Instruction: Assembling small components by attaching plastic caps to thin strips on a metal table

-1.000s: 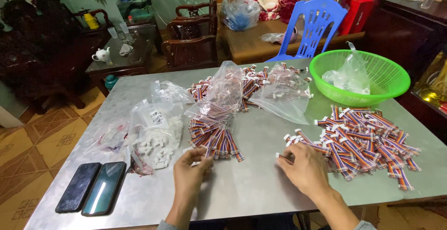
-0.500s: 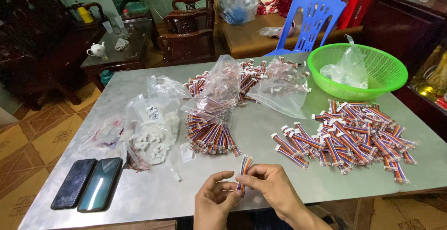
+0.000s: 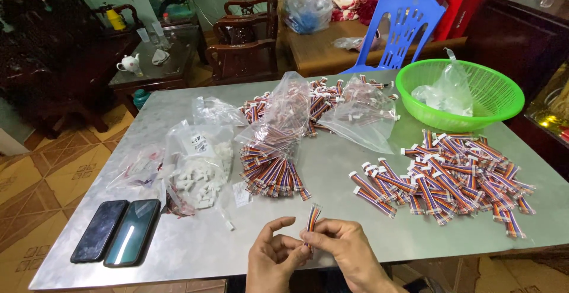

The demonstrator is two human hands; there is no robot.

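Note:
Both hands meet at the near edge of the grey metal table [image 3: 332, 168]. My right hand [image 3: 341, 248] pinches a short multicoloured ribbon cable [image 3: 312, 216] that stands upright between the fingers. My left hand [image 3: 269, 257] touches the cable's lower end, fingers curled beside it. A pile of the same cables with white connectors [image 3: 450, 177] lies to the right. Another heap of cables [image 3: 272, 171] spills from a clear bag ahead of my hands. A bag of small white connectors [image 3: 198, 168] lies to the left.
A green plastic basket [image 3: 504, 100] with a clear bag in it stands at the far right. Two dark phones [image 3: 118, 231] lie at the near left. More clear bags of cables [image 3: 349, 106] sit mid-table. A blue plastic chair [image 3: 400, 29] and wooden furniture stand behind.
My right hand left the right-hand pile with one cable. Both hands came together at the near edge, and the cable now stands more upright between them.

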